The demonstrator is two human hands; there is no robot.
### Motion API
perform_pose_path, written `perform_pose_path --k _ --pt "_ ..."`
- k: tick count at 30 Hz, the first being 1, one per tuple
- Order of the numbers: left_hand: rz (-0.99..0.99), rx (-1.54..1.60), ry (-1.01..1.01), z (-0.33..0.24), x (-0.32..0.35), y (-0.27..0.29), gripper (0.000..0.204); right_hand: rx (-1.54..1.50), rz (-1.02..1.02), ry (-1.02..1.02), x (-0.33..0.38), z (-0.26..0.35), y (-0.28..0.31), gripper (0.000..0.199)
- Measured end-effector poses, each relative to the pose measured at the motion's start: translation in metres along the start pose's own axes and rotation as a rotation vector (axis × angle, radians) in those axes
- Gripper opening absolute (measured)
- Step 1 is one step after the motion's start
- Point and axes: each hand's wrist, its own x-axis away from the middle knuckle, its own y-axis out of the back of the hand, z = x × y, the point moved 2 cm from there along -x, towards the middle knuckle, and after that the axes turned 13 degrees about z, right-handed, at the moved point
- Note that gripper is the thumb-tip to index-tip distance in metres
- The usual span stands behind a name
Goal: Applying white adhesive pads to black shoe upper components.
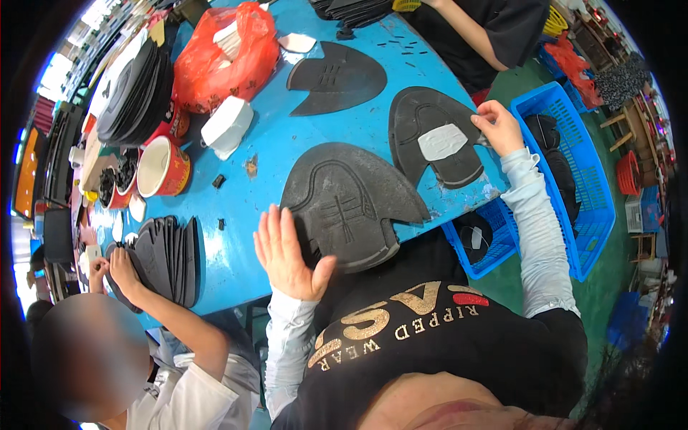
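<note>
Near the table's front edge lies a black flat piece (344, 208), shaped like an unfolded shoe upper with a notch and crossed line marks. My left hand (290, 254) is open, fingers stretched out, at its left edge. To the right lies a second black piece (412, 125) bearing a white patch (443, 142). My right hand (499, 127) is closed at this piece's right edge, thumb and fingertips pinching there. Whether anything else is between those fingers I cannot make out. Farther back lies a third black piece (337, 75).
The blue table (251, 208) also carries a red plastic bag (229, 64), a white block (228, 125), a paper tub (163, 166) and stacks of black pieces (136, 93). Blue baskets (595, 186) stand at right. Co-workers sit at lower left and far right.
</note>
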Motion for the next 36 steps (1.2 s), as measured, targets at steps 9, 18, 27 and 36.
perform_pose_path --k 9,18,27,36 --pt "-0.157 0.219 -0.058 0.0 0.002 -0.014 0.099 -0.492 0.115 0.41 0.028 0.122 -0.034 0.028" --pt "-0.406 0.127 -0.079 -0.006 0.004 0.006 0.084 -0.621 0.629 0.679 0.028 0.236 -0.099 0.031" --pt "-0.573 0.196 -0.132 -0.007 -0.007 0.051 0.023 -0.782 1.045 0.747 0.058 0.257 -0.114 0.027" --pt "-0.893 0.134 0.598 0.09 0.148 -0.007 0.02 -0.019 0.32 1.0 0.076 0.179 -0.105 0.022"
